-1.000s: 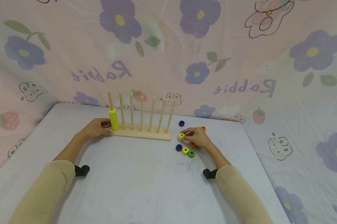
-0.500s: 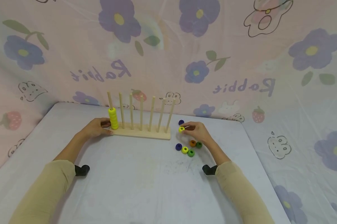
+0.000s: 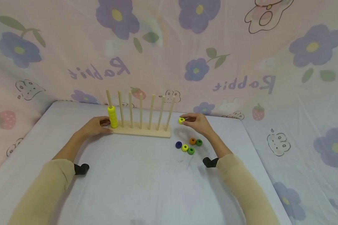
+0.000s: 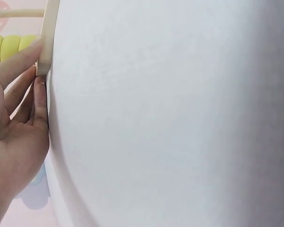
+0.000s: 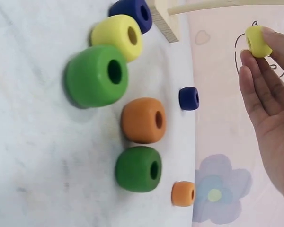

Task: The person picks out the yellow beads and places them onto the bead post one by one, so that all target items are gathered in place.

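A wooden peg rack [image 3: 141, 132] with a row of upright pegs stands on the table. Yellow beads [image 3: 112, 117] are stacked on its leftmost peg. My left hand [image 3: 96, 127] grips the left end of the rack's base, and the left wrist view shows the thumb [image 4: 23, 59] over the wood, with the other fingers at its end. Between thumb and fingertips, my right hand [image 3: 198, 123] pinches a yellow bead [image 3: 181, 121], raised above the table to the right of the rack. The same bead [image 5: 258, 41] shows in the right wrist view, its hole facing sideways.
Loose on the table below my right hand lie a purple bead [image 3: 178, 145], a yellow bead [image 3: 184, 148], an orange bead [image 3: 192, 141] and green beads [image 3: 191, 151]. Farther back are another purple bead [image 5: 189, 98] and orange bead [image 5: 183, 194]. A patterned cloth [image 3: 157, 62] hangs behind.
My right hand has lifted the yellow bead up and away from the loose beads, uncovering an orange and a green one. The left hand keeps its grip on the rack.
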{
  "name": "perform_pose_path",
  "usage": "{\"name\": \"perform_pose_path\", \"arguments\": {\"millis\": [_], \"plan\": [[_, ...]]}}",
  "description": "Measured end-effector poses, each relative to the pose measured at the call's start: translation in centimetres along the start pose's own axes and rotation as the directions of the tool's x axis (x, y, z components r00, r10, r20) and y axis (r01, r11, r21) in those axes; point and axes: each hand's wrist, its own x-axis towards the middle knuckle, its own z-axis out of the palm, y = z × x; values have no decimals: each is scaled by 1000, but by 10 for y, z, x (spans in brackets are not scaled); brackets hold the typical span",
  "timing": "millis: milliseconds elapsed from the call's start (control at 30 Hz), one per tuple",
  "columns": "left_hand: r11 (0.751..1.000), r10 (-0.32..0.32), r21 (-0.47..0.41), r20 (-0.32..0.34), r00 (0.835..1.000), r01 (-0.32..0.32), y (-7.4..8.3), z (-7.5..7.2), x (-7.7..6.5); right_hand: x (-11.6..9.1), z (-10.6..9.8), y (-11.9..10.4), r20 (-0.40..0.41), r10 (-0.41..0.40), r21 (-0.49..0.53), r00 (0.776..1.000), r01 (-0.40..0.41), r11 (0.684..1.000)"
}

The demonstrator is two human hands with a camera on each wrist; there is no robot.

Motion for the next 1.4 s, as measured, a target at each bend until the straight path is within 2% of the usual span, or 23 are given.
{"name": "perform_pose_path", "arguments": {"millis": [367,500,700,833,1033,1400], "plan": [[998,-19,-60,20,1000,20,-2,-3,-1,11,-12,-26,3,7,-13,1000,-7,1000],[997,-18,-74,28,999,21,-2,-4,-1,16,-16,-36,0,-15,-2,1000,15,1000],[996,-23,-86,35,999,26,-2,-4,-1,24,-24,-49,-40,-52,-70,998,49,996],[994,-22,-102,37,999,26,-1,-4,-2,28,-28,-60,-57,-71,-53,996,68,996],[996,-43,-82,34,999,45,-2,-3,-3,34,-31,-72,-71,-103,-93,992,96,991],[994,-13,-105,38,999,16,0,-3,-3,49,-32,-93,-94,-177,-109,980,166,980]]}}
